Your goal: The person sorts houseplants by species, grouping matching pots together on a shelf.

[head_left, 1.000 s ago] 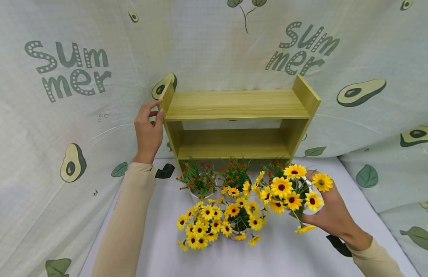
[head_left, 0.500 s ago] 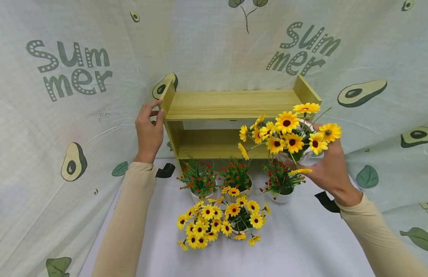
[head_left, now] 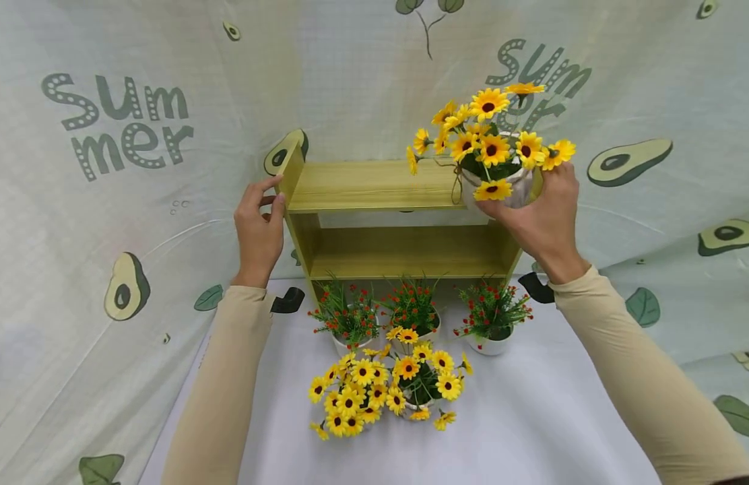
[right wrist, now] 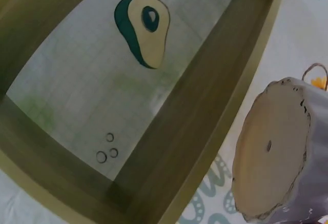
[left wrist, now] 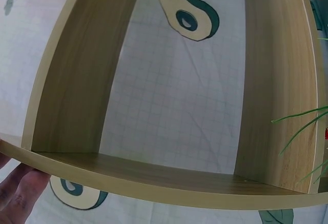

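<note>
A pot of yellow sunflowers (head_left: pixel 492 151) is raised in front of the right end of the wooden shelf's top board (head_left: pixel 374 185). My right hand (head_left: pixel 541 209) grips it round the pot from the right. In the right wrist view the pot's round underside (right wrist: pixel 271 152) shows tilted, beside the shelf frame (right wrist: pixel 220 101). Fingers of my left hand (head_left: pixel 259 229) touch the outer face of the shelf's left side panel. The left wrist view has those fingers (left wrist: pixel 25 198) against that panel's edge (left wrist: pixel 154 190), with no object held between them.
Several red-flowered plants in white pots stand before the shelf, such as the right one (head_left: pixel 492 316). Nearer me are two sunflower pots, one left (head_left: pixel 350 397) and one right (head_left: pixel 419 380), on the white tabletop (head_left: pixel 502 424). A printed cloth (head_left: pixel 374 81) hangs behind.
My right hand has lifted the sunflower pot from near the table, past the lower shelf, to the top board's height. The left hand stays at the side panel.
</note>
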Tool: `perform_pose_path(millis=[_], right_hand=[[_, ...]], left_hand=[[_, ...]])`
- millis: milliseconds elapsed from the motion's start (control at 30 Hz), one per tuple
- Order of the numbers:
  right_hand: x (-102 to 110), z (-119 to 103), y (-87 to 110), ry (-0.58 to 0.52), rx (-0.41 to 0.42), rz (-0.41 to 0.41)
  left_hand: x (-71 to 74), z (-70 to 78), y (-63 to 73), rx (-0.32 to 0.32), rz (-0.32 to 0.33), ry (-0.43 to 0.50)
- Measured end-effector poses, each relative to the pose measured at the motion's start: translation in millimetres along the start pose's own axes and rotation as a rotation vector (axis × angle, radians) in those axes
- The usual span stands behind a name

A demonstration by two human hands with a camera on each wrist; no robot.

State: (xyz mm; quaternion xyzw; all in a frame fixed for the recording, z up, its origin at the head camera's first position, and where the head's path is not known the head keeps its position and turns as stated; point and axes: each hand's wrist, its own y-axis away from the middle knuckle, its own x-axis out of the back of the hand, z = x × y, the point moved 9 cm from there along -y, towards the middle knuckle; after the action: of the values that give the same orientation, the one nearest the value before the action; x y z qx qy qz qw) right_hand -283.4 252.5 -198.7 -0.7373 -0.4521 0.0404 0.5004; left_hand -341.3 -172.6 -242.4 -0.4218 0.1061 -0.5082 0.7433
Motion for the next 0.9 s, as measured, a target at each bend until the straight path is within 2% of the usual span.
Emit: perform_pose_path(millis=[200, 467, 700, 900], right_hand=[[-16.3, 10.9, -14.7, 0.139, -0.110, -0.017], [-25.7, 19.9, -22.3, 0.249, -0.149, -0.033], [-28.7, 27.2, -29.3, 0.371, -0.218, -0.116], [-29.4, 30.3, -32.6, 0.431, -0.233, -0.158]], left_hand=[[2.1, 1.9, 1.5, -0.007, 0.004, 0.009], [1.8, 3.1, 1.9, -0.010, 0.005, 0.007], [0.8, 3.8, 1.6, -0.015, 0.014, 0.006], [-1.1, 2.4, 1.1, -0.011, 0.017, 0.010]])
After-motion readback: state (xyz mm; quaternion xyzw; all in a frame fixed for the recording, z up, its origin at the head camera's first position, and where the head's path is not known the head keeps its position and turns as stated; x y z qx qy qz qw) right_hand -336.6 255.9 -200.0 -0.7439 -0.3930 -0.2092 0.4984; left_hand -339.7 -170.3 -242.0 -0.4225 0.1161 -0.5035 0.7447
